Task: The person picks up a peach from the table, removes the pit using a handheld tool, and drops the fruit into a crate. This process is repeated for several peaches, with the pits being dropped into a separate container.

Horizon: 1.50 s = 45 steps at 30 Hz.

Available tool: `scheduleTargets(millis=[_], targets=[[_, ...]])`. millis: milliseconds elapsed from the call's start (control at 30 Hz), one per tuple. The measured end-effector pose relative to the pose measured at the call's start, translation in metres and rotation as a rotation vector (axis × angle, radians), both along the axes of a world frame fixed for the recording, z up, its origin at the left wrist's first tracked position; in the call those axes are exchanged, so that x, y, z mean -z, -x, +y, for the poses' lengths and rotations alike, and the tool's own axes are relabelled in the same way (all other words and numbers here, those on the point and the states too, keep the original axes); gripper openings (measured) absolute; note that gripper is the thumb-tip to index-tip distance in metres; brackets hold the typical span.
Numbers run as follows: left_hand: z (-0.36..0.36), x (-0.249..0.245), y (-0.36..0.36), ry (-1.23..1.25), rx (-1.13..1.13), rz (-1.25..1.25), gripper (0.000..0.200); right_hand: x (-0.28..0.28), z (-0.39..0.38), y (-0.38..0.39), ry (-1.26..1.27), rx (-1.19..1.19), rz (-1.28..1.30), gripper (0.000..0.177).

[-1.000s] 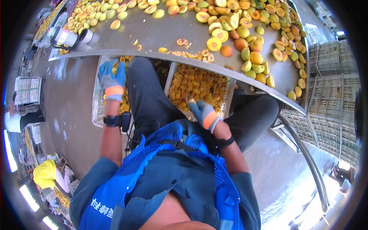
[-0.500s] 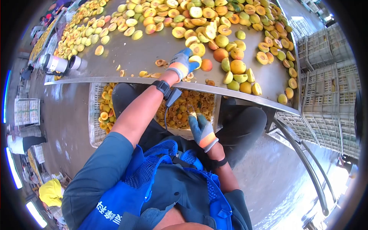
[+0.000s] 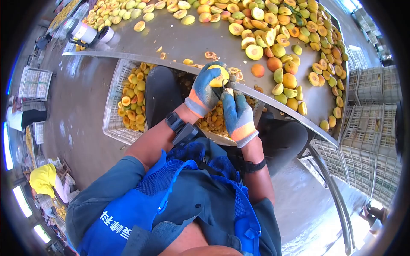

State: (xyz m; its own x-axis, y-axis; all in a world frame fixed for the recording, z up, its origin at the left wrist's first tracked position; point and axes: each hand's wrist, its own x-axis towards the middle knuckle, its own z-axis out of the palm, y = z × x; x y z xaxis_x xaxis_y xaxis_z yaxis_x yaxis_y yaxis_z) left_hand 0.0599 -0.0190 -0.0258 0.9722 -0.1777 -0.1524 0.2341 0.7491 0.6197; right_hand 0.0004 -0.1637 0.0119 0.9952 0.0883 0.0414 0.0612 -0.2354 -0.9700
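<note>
My left hand (image 3: 204,91), in a grey-and-blue work glove, is closed around a yellow peach half (image 3: 218,77) just over the table's front edge. Beside it, my right hand (image 3: 237,114), gloved alike, grips a small pitting tool (image 3: 228,91) with a pale handle and a thin dark curved tip. The tip is at the peach half, close to the left fingers; whether it cuts in is too small to tell. A brown lump (image 3: 232,78), perhaps a pit, shows right beside the fruit. Below the hands, a crate of peach scraps (image 3: 213,121) stands between my knees.
Many peach halves (image 3: 290,42) and whole fruits cover the back and right of the metal table (image 3: 179,38). A white crate (image 3: 112,115) of halves stands at my left knee. Stacked crates (image 3: 369,128) rise at right. Other people, one in yellow (image 3: 43,180), are at far left.
My left hand has come back from the fruit pile with a peach half. The right hand has risen with the tool to meet it. The view has shifted too.
</note>
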Motion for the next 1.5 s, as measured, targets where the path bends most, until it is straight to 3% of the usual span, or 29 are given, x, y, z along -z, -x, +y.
scheduleTargets(millis=[67, 167, 433, 467, 633, 767, 867, 967, 1133, 1333, 1500], targets=[[0.007, 0.003, 0.018, -0.723, -0.137, -0.408, 0.032, -0.006, 0.005, 0.005, 0.073, -0.022, 0.039, 0.036], [0.0, -0.004, 0.025, -0.342, -0.162, -0.12, 0.031, -0.012, 0.015, 0.011, 0.13, -0.014, 0.072, 0.041], [0.003, -0.028, 0.05, -0.065, -0.079, 0.038, 0.041, -0.001, 0.026, 0.026, 0.085, -0.029, 0.154, 0.038], [0.003, -0.027, 0.051, -0.083, -0.096, 0.033, 0.042, 0.004, 0.03, 0.027, -0.027, -0.02, 0.246, 0.036], [0.002, -0.016, 0.05, -0.032, -0.129, 0.12, 0.047, 0.007, 0.035, 0.031, 0.057, -0.054, 0.161, 0.03], [0.001, -0.019, 0.049, -0.205, -0.213, 0.149, 0.046, 0.008, 0.03, 0.029, 0.114, -0.136, 0.227, 0.031], [0.0, -0.017, 0.049, -0.324, -0.273, 0.009, 0.038, 0.003, 0.025, 0.029, 0.138, -0.174, 0.188, 0.034], [0.005, -0.024, 0.05, -0.158, -0.169, 0.147, 0.03, -0.011, 0.023, 0.029, -0.229, -0.205, 0.569, 0.033], [0.002, -0.018, 0.05, -0.207, -0.184, 0.172, 0.029, -0.012, 0.013, 0.029, -0.355, -0.313, 0.644, 0.039], [-0.002, -0.014, 0.056, -0.309, -0.15, 0.097, 0.038, -0.007, -0.002, 0.032, -0.857, -0.414, 0.951, 0.041], [0.0, -0.003, 0.056, -0.323, 0.011, 0.011, 0.044, 0.033, -0.011, 0.039, -1.408, -0.579, 1.174, 0.041]])
